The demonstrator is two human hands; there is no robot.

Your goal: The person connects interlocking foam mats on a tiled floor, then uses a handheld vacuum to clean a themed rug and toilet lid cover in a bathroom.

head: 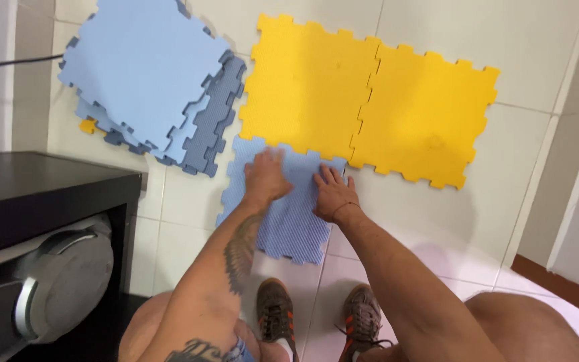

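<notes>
Both hands were flat, fingers spread: left hand (266, 175) and right hand (333, 193) pressed the blue mat (288, 221) on the floor (182, 194), its toothed edge seated against the yellow mats' (363, 100) edge.

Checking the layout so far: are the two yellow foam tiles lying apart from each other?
No. The two yellow tiles are interlocked along one toothed edge, forming a single strip on the floor.
</notes>
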